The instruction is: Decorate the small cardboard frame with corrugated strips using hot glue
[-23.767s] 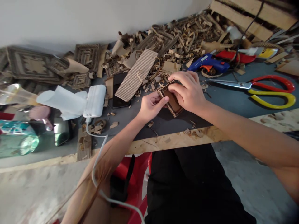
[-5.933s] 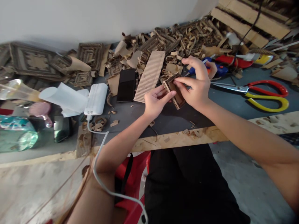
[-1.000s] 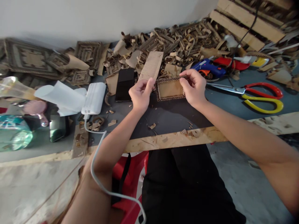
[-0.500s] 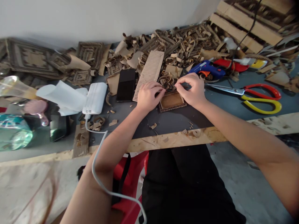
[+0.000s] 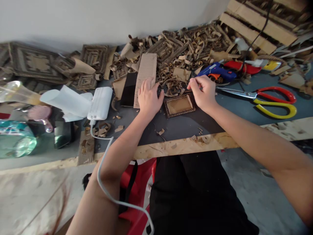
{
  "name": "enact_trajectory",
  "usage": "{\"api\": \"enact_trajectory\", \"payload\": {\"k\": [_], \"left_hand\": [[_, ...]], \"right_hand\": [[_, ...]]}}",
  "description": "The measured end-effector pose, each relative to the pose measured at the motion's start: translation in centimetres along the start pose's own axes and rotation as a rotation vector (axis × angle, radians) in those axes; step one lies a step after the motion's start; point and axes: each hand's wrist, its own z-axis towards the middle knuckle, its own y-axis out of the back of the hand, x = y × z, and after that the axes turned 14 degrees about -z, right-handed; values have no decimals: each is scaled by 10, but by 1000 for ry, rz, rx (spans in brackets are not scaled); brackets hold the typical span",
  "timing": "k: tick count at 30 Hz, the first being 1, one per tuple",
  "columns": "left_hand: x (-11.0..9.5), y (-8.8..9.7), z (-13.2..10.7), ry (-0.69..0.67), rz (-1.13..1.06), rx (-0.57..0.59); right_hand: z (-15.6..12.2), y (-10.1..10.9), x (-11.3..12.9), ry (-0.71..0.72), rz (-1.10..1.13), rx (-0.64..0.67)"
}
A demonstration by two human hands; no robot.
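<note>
A small rectangular cardboard frame (image 5: pixel 179 105) with a corrugated border lies flat on the dark table top (image 5: pixel 181 125). My left hand (image 5: pixel 148 98) rests just left of it, fingers stretched flat onto the lower end of a long corrugated cardboard strip (image 5: pixel 146 70). My right hand (image 5: pixel 203 92) sits at the frame's upper right corner. Its fingers are curled into a pinch, and what they hold is hidden. Loose curled cardboard trimmings (image 5: pixel 171 86) lie between the two hands.
A big heap of cardboard scraps (image 5: pixel 188 45) fills the back. A blue glue gun (image 5: pixel 217 71) and red-and-yellow scissors (image 5: pixel 276 101) lie to the right. A black phone (image 5: pixel 127 91), a white power bank (image 5: pixel 100 102) with its cable and a paper roll (image 5: pixel 66 101) lie left.
The frame, held up between both hands a second ago, now lies flat on the table. My left hand has left it for the corrugated strip, which has swung left over the phone.
</note>
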Motion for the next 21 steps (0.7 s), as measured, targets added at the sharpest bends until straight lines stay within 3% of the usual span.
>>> {"api": "enact_trajectory", "payload": {"k": [5, 14, 21], "left_hand": [[-8, -1, 2, 72, 86, 91], [-16, 0, -2, -20, 116, -10], [-14, -2, 4, -68, 70, 182]], "right_hand": [[0, -1, -1, 27, 11, 17], [-2, 3, 5, 26, -20, 23], [-2, 4, 9, 35, -30, 22]]}}
